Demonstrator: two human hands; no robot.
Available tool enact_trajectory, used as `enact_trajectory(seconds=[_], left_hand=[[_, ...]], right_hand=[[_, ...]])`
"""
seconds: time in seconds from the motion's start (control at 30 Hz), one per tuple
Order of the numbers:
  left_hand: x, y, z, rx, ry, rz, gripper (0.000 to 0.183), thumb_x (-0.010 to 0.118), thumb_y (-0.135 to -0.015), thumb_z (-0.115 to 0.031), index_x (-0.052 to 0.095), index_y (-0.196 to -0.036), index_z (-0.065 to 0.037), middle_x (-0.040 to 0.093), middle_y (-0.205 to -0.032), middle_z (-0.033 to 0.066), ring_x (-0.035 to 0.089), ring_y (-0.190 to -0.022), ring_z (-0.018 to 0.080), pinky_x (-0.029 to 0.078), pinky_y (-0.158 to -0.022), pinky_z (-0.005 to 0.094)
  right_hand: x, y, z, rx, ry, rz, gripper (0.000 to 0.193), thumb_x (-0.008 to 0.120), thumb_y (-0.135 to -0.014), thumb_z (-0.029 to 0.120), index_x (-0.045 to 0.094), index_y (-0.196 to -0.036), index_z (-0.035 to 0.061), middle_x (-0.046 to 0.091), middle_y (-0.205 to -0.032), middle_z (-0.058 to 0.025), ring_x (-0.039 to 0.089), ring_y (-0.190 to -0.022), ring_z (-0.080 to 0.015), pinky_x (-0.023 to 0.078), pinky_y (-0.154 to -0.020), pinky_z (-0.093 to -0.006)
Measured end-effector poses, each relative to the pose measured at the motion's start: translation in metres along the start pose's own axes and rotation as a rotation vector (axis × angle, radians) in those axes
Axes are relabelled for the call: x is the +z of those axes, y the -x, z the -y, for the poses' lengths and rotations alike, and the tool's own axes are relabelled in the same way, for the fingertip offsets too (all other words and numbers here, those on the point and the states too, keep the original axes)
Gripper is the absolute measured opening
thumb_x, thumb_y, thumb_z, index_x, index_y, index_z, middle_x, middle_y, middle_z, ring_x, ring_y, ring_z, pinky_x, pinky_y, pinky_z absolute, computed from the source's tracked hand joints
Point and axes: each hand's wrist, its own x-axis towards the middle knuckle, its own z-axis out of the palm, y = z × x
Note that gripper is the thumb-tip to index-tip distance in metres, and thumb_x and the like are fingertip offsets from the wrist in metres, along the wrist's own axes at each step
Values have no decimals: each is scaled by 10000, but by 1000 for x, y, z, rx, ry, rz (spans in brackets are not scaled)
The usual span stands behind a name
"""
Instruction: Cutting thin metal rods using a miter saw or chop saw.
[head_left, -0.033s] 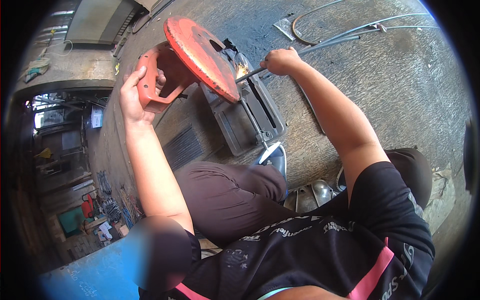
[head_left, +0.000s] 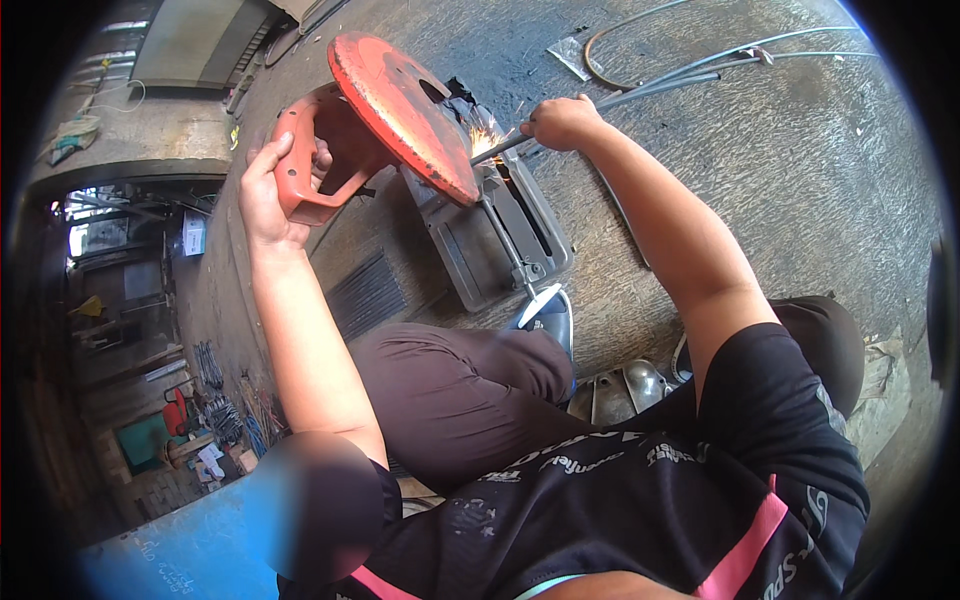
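Observation:
My left hand [head_left: 275,190] is wrapped round the orange handle [head_left: 297,172] of a cut-off saw. The saw's round orange blade guard [head_left: 400,115] tilts over its grey metal base [head_left: 455,250]. My right hand [head_left: 562,122] grips one or more thin metal rods [head_left: 505,147], whose near end lies at the guard's lower edge. Orange sparks [head_left: 487,140] spray beside the rod there; the guard hides the blade. A clamp screw [head_left: 505,235] with a pale crank handle [head_left: 540,304] runs along the base toward me.
Long metal rods [head_left: 690,80] stretch over the concrete floor to the far right, near a brown hose [head_left: 590,60]. A bundle of dark rods [head_left: 368,295] lies left of the base. My bent legs [head_left: 450,380] are close on the near side. A blue surface [head_left: 190,540] stands lower left.
The sparks by the rod have grown and spread wider. My hands, the saw and the rod look unmoved.

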Motion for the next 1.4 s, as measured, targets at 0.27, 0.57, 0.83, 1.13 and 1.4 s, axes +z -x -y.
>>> enact_trajectory(seconds=[0.27,0.57,0.83,1.13,1.4], left_hand=[[6,4,0,13,-65,-119,405,518,-903,-173,476,-1219,77,597,-1022,174,625,-887,241,544,-803,360],[10,7,-4,-2,-77,-80,420,567,-878,-166,427,-1199,67,533,-1012,165,598,-893,259,553,-787,390],[13,9,-5,-21,-103,-80,450,558,-881,-179,429,-1221,84,540,-1010,165,598,-891,251,549,-803,384],[13,8,-4,-14,-94,-72,433,553,-879,-172,440,-1215,76,557,-1014,170,595,-885,240,549,-804,388],[14,9,-5,-19,-106,-62,446,541,-886,-181,438,-1238,74,565,-1004,165,595,-883,237,545,-806,383]], right_hand=[[-2,0,1,-2,6,-3,426,448,-941,449,700,-1061,127,681,-1097,-81,613,-1078,-266,324,-994,-509],[-4,1,2,3,28,11,437,444,-941,458,696,-1055,120,687,-1075,-82,618,-1062,-266,323,-994,-499],[-5,3,2,-4,30,22,435,453,-937,466,701,-1037,122,692,-1051,-90,625,-1042,-263,326,-993,-472],[-5,1,1,-6,34,12,432,456,-935,467,704,-1040,129,692,-1056,-90,627,-1038,-267,336,-982,-470],[-5,0,1,-1,16,20,438,448,-938,467,700,-1053,129,689,-1071,-90,621,-1056,-267,334,-989,-472]])
